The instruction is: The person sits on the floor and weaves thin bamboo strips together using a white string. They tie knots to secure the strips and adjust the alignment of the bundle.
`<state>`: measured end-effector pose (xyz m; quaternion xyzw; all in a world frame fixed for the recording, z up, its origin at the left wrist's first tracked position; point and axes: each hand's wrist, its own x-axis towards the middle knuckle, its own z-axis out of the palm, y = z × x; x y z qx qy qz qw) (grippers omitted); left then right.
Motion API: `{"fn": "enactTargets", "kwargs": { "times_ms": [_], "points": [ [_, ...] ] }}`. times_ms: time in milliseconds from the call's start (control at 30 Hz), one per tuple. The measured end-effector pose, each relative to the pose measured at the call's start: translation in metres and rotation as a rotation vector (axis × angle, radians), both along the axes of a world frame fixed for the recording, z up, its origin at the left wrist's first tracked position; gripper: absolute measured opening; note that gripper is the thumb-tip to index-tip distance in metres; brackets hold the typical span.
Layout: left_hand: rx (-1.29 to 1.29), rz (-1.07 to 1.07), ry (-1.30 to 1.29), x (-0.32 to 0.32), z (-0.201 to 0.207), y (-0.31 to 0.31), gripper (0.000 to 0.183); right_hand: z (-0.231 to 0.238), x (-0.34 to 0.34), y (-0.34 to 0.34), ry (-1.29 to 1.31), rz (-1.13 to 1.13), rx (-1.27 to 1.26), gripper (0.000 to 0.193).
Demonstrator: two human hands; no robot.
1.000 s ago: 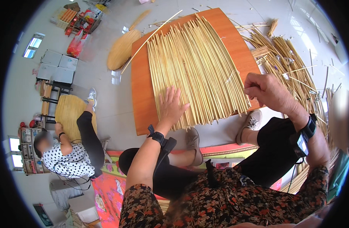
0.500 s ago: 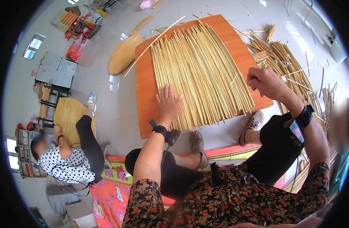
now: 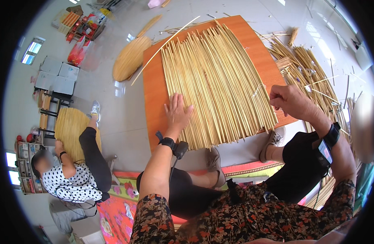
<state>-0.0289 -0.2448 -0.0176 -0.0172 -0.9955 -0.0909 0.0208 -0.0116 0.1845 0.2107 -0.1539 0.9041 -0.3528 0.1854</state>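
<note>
A row of pale yellow plant stalks, laid side by side like a mat, covers most of an orange-brown board. My left hand lies flat on the stalks' left edge near their front, fingers stretched and a little apart. Just past the right edge, my right hand is closed in a pinch over the board. What its fingers hold, if anything, is too small to make out. A bit of white thread shows on the stalks beside it. One long loose stalk rests across the board's far left corner.
Loose stalks lie heaped on the floor at the right. An oval woven piece is beyond the board's left side. Far left, a seated person in a dotted top handles another stalk mat. My feet are below the board's front edge.
My right hand has moved slightly nearer and to the right along the stalks' edge, still closed. My left hand stays flat on the left edge. The whole view has shifted a little.
</note>
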Motion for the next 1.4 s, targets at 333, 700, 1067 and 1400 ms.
{"fn": "enactTargets", "kwargs": {
  "times_ms": [333,700,1067,1400],
  "points": [
    [-0.108,0.038,-0.082,-0.027,0.007,-0.009,0.082,-0.006,-0.002,0.019,0.026,-0.040,0.053,0.013],
    [0.012,-0.382,-0.019,-0.065,0.027,0.079,0.090,-0.006,0.001,0.031,-0.008,-0.095,0.088,0.013],
    [0.055,-0.539,0.126,-0.086,0.002,0.150,0.083,-0.013,0.002,0.036,0.028,-0.018,0.055,0.012],
    [0.135,-0.535,0.132,-0.101,0.007,0.167,0.083,-0.003,0.002,0.038,-0.035,-0.080,0.138,0.014]
  ]
}}
